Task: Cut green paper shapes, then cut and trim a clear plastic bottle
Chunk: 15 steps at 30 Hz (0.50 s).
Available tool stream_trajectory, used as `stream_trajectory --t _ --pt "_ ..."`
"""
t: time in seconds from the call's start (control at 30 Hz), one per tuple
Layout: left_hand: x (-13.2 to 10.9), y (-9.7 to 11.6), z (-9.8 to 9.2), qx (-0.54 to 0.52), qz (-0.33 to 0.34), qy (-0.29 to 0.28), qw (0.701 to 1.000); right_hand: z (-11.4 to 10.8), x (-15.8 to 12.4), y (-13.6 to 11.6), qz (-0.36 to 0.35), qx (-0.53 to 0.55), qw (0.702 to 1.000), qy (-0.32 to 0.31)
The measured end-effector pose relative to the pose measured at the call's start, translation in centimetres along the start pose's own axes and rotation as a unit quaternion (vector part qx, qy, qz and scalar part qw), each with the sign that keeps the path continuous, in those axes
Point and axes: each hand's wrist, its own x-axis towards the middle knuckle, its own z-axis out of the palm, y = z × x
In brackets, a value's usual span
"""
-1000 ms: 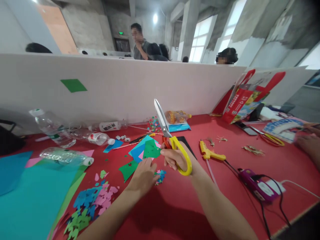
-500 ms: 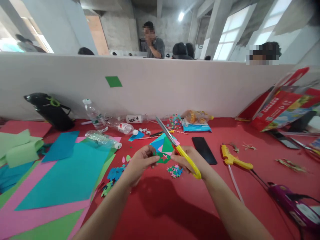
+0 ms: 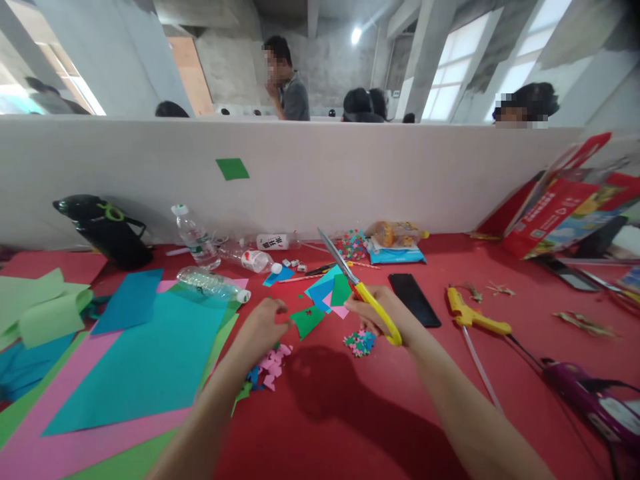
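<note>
My right hand (image 3: 380,317) grips yellow-handled scissors (image 3: 357,287), blades pointing up and away to the left. My left hand (image 3: 263,328) hovers with curled fingers over a heap of small pink, blue and green paper cut-outs (image 3: 265,373); whether it holds one I cannot make out. A green paper scrap (image 3: 306,321) lies on the red table (image 3: 350,413) between the hands. A small pile of multicoloured cut-outs (image 3: 360,342) sits just below the right hand. Folded blue, green and pink papers (image 3: 327,290) lie behind the scissors.
Large teal, pink and green sheets (image 3: 135,360) cover the left. Plastic bottles (image 3: 210,283) and a black bag (image 3: 107,230) stand by the white partition (image 3: 320,173). A black phone (image 3: 414,300), yellow glue gun (image 3: 473,317) and purple device (image 3: 585,393) lie right. People sit beyond the partition.
My left hand let go of the green scrap near the scissors and moved down-left over the cut-out heap. The scrap now lies on the table. The right hand with the scissors stayed roughly put.
</note>
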Motion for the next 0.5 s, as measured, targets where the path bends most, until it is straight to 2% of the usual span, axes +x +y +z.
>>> stream_trajectory --t 0.1,0.2,0.3,0.4,0.5 --pt "0.6 2.7 3.0 0.051 0.037 -0.027 0.998 0.0 -0.2 0.0 -0.006 0.000 1.000 -0.005" --pt "0.9 4.5 4.4 0.090 0.024 -0.031 0.995 -0.5 -0.6 0.1 -0.009 -0.003 1.000 -0.004" --pt "0.9 4.8 3.9 0.090 0.025 -0.041 0.995 -1.4 -0.9 0.2 -0.014 -0.001 1.000 0.000" --pt "0.7 4.5 2.5 0.065 0.035 -0.043 0.996 -1.8 -1.0 0.3 -0.015 0.013 1.000 0.003" --pt "0.4 4.7 0.9 0.032 0.053 -0.011 0.998 -1.6 -0.8 0.2 -0.017 0.036 0.999 0.000"
